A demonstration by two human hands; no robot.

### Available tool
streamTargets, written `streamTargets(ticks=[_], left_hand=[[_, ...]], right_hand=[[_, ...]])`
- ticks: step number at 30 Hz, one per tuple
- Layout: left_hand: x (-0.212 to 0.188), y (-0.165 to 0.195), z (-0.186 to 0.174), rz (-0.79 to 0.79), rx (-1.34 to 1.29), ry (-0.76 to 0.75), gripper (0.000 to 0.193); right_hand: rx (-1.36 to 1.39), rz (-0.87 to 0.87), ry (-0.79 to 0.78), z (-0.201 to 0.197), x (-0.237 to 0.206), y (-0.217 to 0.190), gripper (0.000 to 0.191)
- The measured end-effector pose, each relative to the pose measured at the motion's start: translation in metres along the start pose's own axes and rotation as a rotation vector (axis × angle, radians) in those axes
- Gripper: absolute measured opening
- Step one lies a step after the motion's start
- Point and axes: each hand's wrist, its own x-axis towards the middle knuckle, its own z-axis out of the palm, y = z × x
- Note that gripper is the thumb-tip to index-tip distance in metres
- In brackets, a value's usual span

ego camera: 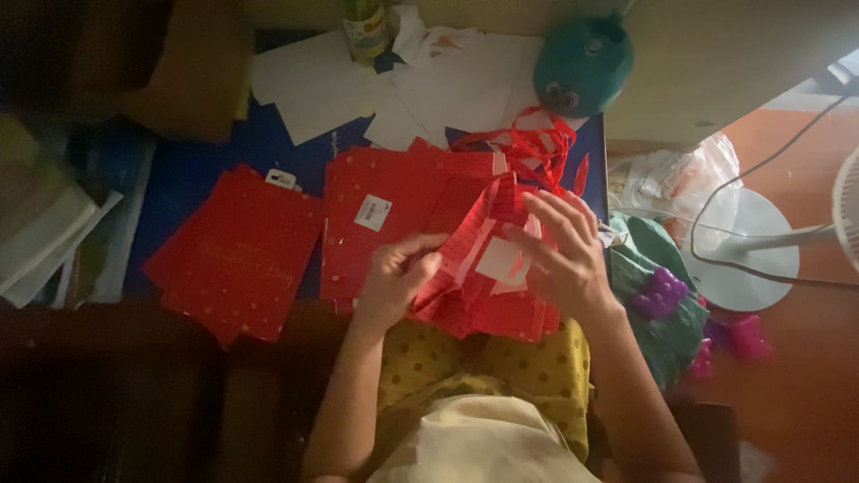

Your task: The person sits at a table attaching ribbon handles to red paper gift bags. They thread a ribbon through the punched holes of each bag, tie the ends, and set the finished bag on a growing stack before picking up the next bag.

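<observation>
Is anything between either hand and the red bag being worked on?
Nothing visible. Left hand grips the red bag at its left edge; right hand lies flat on it. Loose ribbon lies behind the bag, not between hands and bag.

Your view is dim and soft; brightest light falls right of the fan (761, 241), while everything left of it sinks into grainy, blurred shadow.
</observation>
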Motion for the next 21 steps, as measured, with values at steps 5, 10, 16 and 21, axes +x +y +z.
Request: streamTargets(ticks=[5, 10, 16, 21], left_hand=[[-0.020, 0.041, 0.011, 0.352, 0.149, 0.089, 0.036], [-0.030, 0.065, 0.012, 1.149, 0.577, 0.642, 0.034], [-0.029, 0.046, 0.027, 1.139, 0.735, 0.537, 0.022], [0.017, 0.006, 0.054, 0.715, 0.661, 0.197, 0.018]], right_hand=[[0.072, 0.108, 0.175, 0.010, -0.005, -0.013, 0.024], [0.331, 0.462, 0.395, 0.014, -0.019, -0.018, 0.008], [0.768, 0.987, 0.392, 0.025, -0.037, -0.021, 0.009], [0.814, 1.080, 0.054, 0.021, -0.040, -0.028, 0.015]])
